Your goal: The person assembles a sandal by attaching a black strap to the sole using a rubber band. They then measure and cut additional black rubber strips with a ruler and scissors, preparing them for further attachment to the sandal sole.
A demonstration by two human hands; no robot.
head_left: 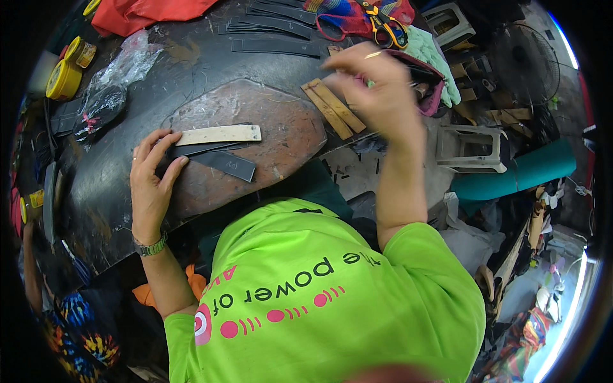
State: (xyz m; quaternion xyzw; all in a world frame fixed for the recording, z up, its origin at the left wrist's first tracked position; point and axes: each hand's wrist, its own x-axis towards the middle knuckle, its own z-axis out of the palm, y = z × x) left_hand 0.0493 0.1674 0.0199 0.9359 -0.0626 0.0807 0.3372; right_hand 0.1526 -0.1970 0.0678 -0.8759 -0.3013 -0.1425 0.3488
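Observation:
A pale, slightly curved strip (220, 135) lies on a worn reddish-brown board (287, 127), partly over several dark strips (231, 165) fanned out beneath it. My left hand (152, 165), wearing a ring and a wristwatch, grips the left end of the pale strip. Its fingertips rest at the upper side and its thumb lies lower, by the dark strips. My right hand (380, 89) is raised near the table's right edge, above two short wooden pieces (332, 108). Motion blurs its fingers, and whether it holds anything is unclear.
More dark strips (274, 48) lie at the far side, near yellow-and-black scissors (386, 27) and a pink-edged pouch (434, 83). Yellow tubs (64, 80) and clear plastic wrap (124, 67) are at left. Off the table to the right are a stool (472, 148) and a teal roll (517, 175).

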